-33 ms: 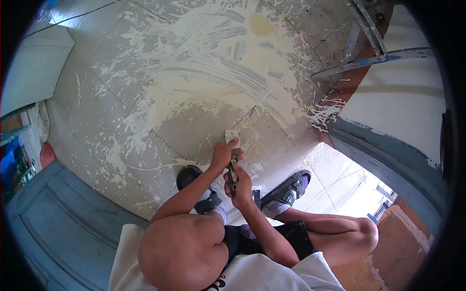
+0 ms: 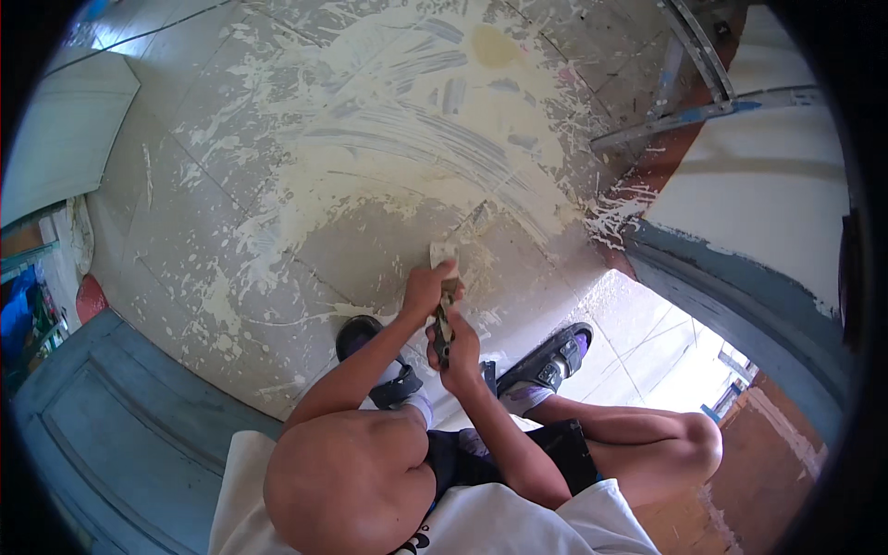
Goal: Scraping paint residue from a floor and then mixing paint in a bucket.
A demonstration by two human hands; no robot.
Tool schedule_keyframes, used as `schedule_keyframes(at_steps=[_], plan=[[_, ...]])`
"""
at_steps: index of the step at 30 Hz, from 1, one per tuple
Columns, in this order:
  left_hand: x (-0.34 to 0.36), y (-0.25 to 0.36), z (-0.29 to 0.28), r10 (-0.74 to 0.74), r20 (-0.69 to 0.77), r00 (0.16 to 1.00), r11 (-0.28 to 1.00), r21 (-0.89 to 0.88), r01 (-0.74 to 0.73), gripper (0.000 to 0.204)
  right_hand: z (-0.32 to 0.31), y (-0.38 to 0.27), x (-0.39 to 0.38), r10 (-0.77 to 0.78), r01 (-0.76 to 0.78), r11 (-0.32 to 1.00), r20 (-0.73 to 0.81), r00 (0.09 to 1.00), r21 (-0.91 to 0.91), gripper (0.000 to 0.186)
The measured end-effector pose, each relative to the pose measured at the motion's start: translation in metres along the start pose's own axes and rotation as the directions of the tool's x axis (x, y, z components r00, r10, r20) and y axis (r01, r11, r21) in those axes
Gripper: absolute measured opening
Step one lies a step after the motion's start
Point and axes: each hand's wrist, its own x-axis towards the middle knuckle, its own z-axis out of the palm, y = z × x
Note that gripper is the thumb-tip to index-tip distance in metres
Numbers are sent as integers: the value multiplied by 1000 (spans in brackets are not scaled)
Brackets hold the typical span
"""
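A paint-smeared scraper (image 2: 445,251) points away from me, its blade end at the tiled floor (image 2: 363,242). My left hand (image 2: 427,290) is closed round its front part, with the thumb laid along the top just behind the blade. Farther back, my right hand (image 2: 457,351) wraps the handle (image 2: 445,335). Beyond the blade spreads a wide patch of cream-coloured paint (image 2: 370,176), streaked and splattered. A barer grey stretch of tile lies just left of the blade. Whether the blade edge touches the floor I cannot tell.
My sandalled feet (image 2: 553,363) stand on either side of my hands. A blue-grey wooden panel (image 2: 148,416) lies at lower left. Right of me are a blue-grey door frame (image 2: 731,296) and a metal ladder-like frame (image 2: 689,118). A whitish panel (image 2: 69,129) stands at far left.
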Motion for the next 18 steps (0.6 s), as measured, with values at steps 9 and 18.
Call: schedule_keyframes(at_steps=[9,18], plan=[[17,18,4,40,68,997,999,24,-42,34,15,-22,12,-22,22,995,-2,1000,102,29],[22,21,6,44,100,994,997,55,-50,35,17,-29,7,32,-34,990,18,999,136,27]])
